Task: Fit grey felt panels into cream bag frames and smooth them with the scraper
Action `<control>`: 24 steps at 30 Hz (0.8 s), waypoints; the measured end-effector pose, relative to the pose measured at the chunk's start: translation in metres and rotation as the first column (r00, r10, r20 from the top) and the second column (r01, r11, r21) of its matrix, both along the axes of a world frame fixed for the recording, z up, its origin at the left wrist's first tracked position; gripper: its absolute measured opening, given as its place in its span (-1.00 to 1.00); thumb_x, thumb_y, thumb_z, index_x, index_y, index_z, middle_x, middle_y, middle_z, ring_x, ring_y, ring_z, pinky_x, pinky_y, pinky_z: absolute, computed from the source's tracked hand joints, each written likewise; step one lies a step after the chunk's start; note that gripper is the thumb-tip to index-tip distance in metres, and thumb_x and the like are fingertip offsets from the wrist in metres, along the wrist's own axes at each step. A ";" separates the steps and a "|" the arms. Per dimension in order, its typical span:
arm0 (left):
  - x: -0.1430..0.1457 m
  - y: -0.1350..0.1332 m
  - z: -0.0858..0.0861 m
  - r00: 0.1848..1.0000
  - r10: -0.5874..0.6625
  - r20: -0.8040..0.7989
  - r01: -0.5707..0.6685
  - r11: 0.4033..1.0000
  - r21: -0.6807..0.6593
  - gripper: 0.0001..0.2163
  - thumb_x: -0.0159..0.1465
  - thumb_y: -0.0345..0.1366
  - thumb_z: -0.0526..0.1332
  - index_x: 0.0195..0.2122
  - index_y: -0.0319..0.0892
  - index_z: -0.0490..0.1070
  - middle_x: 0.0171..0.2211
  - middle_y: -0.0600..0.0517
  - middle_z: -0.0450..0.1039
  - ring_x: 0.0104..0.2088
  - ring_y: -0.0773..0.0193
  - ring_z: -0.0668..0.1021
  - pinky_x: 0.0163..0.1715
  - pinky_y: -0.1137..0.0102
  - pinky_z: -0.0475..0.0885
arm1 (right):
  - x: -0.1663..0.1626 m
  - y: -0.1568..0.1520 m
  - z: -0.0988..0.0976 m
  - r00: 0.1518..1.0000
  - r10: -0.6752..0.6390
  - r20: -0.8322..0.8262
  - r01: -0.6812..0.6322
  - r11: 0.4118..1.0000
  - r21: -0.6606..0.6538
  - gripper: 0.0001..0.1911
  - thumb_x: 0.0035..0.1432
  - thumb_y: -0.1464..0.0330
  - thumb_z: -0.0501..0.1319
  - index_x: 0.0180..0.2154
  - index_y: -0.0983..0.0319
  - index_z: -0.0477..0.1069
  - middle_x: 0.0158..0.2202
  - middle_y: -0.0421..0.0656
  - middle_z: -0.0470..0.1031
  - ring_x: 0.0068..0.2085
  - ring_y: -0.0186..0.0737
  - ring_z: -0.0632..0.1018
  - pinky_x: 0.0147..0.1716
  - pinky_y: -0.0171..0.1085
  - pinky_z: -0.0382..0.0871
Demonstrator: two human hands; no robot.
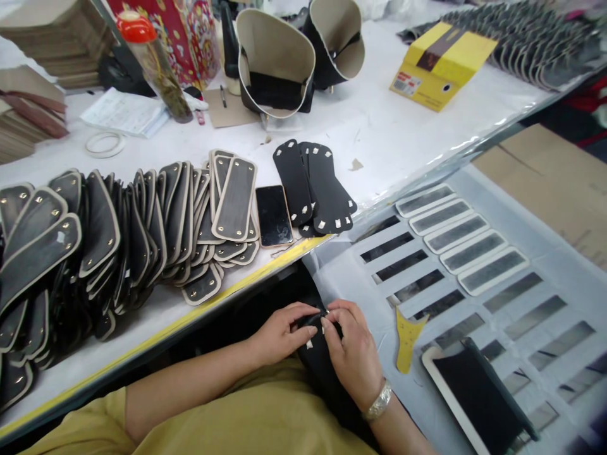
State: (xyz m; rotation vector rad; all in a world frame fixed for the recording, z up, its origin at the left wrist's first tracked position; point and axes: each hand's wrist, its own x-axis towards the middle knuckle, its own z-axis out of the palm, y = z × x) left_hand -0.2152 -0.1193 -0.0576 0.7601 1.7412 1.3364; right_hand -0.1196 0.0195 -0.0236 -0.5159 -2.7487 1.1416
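**Left hand (284,335) and right hand (353,347) pinch one black panel (317,363) above your lap**

Your left forearm reaches across your body from the left, and your right comes up from below, a silvery band (378,401) on its wrist. Your fingertips nearly meet at the panel's upper end, each thumb pressed towards its forefinger; a small shiny bit shows between them.

At far left you have two stacks of brown card (28,120) and, nearer you, a long heap of pale-edged panels (175,208), too overlapped to count. Behind the heap lie one white ring (104,145) and some papers (126,112). One red-lidded bottle (161,69) leans there, dark matter in its lower part. Further right stand two open-topped holders (276,60), beige inside; you can see black material low in the nearer one.

One phone (274,216) lies just beside the heap, then at least three black pieces (293,180) with white patches. One yellow box (439,66) sits beyond, its contents hidden. To the right of your hands are one yellow tool (406,338), five pale-rimmed strips (473,249) in a row, and one dark, pale-edged object (484,398).
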 end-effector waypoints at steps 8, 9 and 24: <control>0.000 0.016 0.016 0.997 0.032 -0.075 -0.043 0.988 -0.148 -0.84 0.14 -0.27 0.16 -0.28 -0.19 0.41 -0.38 0.06 0.37 -0.41 0.32 0.39 -0.42 0.46 0.27 | -0.001 0.024 -0.005 0.979 -0.068 0.191 0.156 0.857 -0.491 -0.71 0.10 0.33 0.11 -0.10 0.21 0.22 -0.11 -0.07 0.41 -0.16 -0.23 0.48 -0.12 -0.15 0.37; -0.001 0.017 0.016 0.997 0.029 -0.066 -0.040 0.987 -0.157 -0.85 0.14 -0.27 0.16 -0.29 -0.19 0.41 -0.39 0.06 0.37 -0.41 0.32 0.39 -0.42 0.46 0.27 | 0.002 0.026 -0.002 0.977 -0.081 0.196 0.173 0.838 -0.518 -0.69 0.11 0.31 0.09 -0.08 0.21 0.22 -0.10 -0.07 0.42 -0.14 -0.23 0.49 -0.09 -0.15 0.36; 0.002 0.024 0.018 0.997 -0.078 0.027 0.082 0.966 -0.244 -0.76 0.18 -0.10 0.13 -0.35 -0.19 0.36 -0.46 0.12 0.35 -0.40 0.31 0.40 -0.39 0.47 0.29 | 0.187 0.044 0.042 0.771 -0.562 0.299 0.630 0.740 -0.235 -0.65 0.17 0.16 0.02 -0.14 0.24 0.36 -0.16 -0.03 0.49 -0.12 -0.13 0.50 -0.10 -0.14 0.39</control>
